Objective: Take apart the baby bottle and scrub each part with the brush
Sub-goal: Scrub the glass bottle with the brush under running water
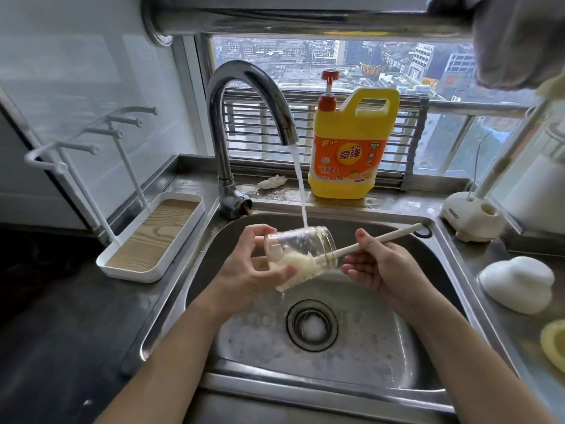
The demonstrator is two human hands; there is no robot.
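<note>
**Visibility limits.** The brush head sat inside the bottle (301, 255) and showed only through the wet glass, as a pale, blurred mass. The base end of the bottle was partly covered by the left hand (253, 267). A white domed item (516, 283) lay on the steel surface (477, 258) to the right of the sink (397, 347); what it was could not be determined. A yellow ring (553, 344) near it was cut off by the frame edge. A grey cloth (519, 41) at the upper right was also cropped.

**Position of the work.** The bottle was held over the sink, above the drain (312, 324), tilted on its side with the mouth facing right. Water (299, 185) ran from the tap (244, 117) onto its upper side. The brush (382, 238) entered through the mouth, and its handle sloped up and to the right, toward the far corner of the sink.

**Hand pose.** The left forearm entered from the lower left. The left hand gripped the base end of the bottle, with digits curled over its top and across its lower side. The right forearm entered from the lower right. The right hand pinched the brush handle just outside the bottle mouth, with the thumb tip raised against the handle and the remaining fingers curled beneath.

**Surroundings.** A yellow detergent jug (351, 148) stood on the ledge behind the sink. A white drying rack (146, 234) stood to the left.
</note>
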